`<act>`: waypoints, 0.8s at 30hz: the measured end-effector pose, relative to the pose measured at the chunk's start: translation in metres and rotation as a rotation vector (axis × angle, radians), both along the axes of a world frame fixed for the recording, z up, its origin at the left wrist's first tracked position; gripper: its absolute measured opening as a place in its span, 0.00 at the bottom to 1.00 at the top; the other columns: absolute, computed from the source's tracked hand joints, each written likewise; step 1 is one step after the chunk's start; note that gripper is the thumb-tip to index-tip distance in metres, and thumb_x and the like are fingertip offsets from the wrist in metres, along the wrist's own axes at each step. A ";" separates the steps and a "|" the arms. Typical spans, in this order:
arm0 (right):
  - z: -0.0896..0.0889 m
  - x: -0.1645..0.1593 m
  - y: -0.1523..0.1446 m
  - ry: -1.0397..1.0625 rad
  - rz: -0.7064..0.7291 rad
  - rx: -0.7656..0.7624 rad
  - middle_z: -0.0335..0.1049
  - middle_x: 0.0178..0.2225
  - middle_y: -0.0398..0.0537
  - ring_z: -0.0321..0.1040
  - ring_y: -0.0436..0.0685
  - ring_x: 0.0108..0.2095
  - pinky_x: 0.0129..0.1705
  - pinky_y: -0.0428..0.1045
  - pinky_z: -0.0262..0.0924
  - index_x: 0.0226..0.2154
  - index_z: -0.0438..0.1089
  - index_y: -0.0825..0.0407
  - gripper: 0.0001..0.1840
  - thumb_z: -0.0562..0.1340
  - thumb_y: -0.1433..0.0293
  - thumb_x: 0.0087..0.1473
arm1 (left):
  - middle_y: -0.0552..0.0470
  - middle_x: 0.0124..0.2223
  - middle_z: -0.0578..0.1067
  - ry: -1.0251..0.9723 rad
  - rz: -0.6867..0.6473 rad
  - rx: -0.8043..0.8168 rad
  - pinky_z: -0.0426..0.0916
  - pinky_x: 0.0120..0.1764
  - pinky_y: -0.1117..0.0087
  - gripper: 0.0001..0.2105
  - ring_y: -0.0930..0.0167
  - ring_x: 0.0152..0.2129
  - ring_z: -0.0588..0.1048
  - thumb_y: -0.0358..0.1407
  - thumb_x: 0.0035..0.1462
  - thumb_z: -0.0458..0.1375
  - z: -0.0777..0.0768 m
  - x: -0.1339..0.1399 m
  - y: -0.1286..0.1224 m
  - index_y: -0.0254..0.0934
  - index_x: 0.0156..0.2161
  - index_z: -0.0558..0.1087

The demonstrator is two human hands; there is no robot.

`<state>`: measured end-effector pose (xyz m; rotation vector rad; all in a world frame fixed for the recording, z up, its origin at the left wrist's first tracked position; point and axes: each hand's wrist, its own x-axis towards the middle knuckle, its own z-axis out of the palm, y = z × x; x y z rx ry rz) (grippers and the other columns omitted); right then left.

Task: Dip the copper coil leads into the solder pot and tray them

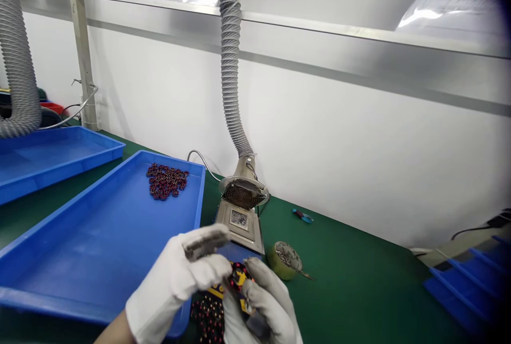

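Note:
My left hand (175, 272), in a white glove with a dirty grey fingertip area, is left of centre with its fingers apart. The lower fingertips reach the edge of a small black-and-red ring-shaped part (239, 276) with yellow on it. My right hand (265, 304), also gloved, is closed around this part, and its fingers hide much of it. Directly beneath my hands lies a heap of small dark parts with red dots (209, 318). Just beyond is a metal solder pot (239, 227) with a square silvery opening.
A large blue tray (99, 237) at left carries a cluster of dark red ring parts (165, 180). Another blue tray (59, 157) stands farther left. An exhaust hose (230, 56) hangs over the pot. On the right are a green cup (279, 264) holding a spoon, pliers (302, 216) and blue racks (471, 280).

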<state>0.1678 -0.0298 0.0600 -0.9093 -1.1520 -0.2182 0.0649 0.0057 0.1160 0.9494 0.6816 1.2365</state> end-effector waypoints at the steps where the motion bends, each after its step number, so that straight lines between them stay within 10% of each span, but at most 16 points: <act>1: 0.000 0.000 0.000 -0.009 -0.009 -0.013 0.73 0.38 0.43 0.71 0.60 0.39 0.38 0.55 0.66 0.35 0.69 0.41 0.23 0.67 0.81 0.38 | 0.49 0.28 0.79 0.041 -0.016 -0.022 0.67 0.25 0.74 0.11 0.72 0.21 0.73 0.28 0.35 0.66 0.000 0.002 0.000 0.33 0.30 0.78; 8: -0.001 0.002 0.000 -0.016 0.036 0.006 0.74 0.37 0.43 0.72 0.61 0.38 0.38 0.56 0.68 0.33 0.69 0.42 0.24 0.69 0.83 0.35 | 0.57 0.26 0.76 -0.135 0.275 0.020 0.68 0.33 0.73 0.05 0.71 0.30 0.74 0.31 0.38 0.62 -0.013 0.003 -0.004 0.41 0.27 0.76; 15: -0.002 0.002 -0.004 0.004 0.087 -0.037 0.74 0.39 0.45 0.71 0.64 0.41 0.39 0.58 0.68 0.35 0.69 0.42 0.28 0.69 0.85 0.34 | 0.54 0.33 0.79 0.146 -0.018 0.013 0.69 0.34 0.75 0.09 0.71 0.30 0.75 0.32 0.42 0.63 0.008 -0.001 -0.010 0.38 0.33 0.77; 24: 0.003 -0.004 -0.005 0.059 0.179 -0.095 0.73 0.38 0.45 0.71 0.59 0.40 0.41 0.55 0.66 0.33 0.67 0.45 0.21 0.67 0.83 0.38 | 0.55 0.29 0.79 -0.090 0.250 -0.038 0.69 0.35 0.79 0.10 0.74 0.29 0.76 0.33 0.40 0.66 0.001 -0.005 0.004 0.37 0.32 0.76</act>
